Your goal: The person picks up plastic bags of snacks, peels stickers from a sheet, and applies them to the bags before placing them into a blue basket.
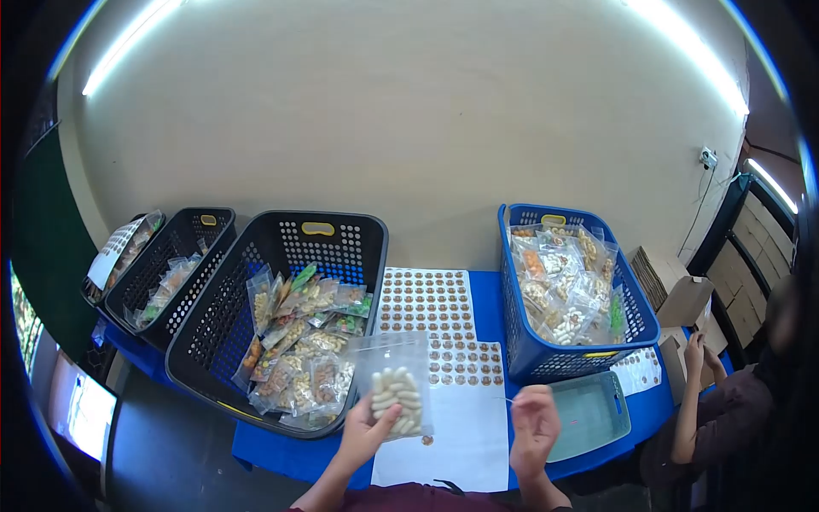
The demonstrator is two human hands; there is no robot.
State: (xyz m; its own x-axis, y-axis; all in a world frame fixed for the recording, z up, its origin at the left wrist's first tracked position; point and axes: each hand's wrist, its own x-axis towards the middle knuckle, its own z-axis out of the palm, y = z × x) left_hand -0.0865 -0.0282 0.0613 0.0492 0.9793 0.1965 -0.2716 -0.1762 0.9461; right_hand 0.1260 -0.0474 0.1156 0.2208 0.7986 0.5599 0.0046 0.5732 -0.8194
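My left hand (pixel 368 437) grips the lower left of a clear zip bag (pixel 397 388) filled with white oblong pieces, thumb across its front. The bag is upright above sheets of round brown stickers (pixel 426 307). To its right, my right hand (pixel 535 427) is closed in a pinch. A thin pale sliver (pixel 503 398), apparently a sticker seen edge-on, juts from its fingertips. Below both hands lies a mostly bare white backing sheet (pixel 465 444), with one sticker (pixel 427 440) near the bag's lower edge.
A black basket (pixel 209 350) of filled bags stands left, with more baskets (pixel 175 290) beyond. On the right are a blue basket (pixel 589 358) of bags, a pale green tray (pixel 623 418) and cardboard boxes (pixel 682 299). Another person (pixel 725 418) works at the far right.
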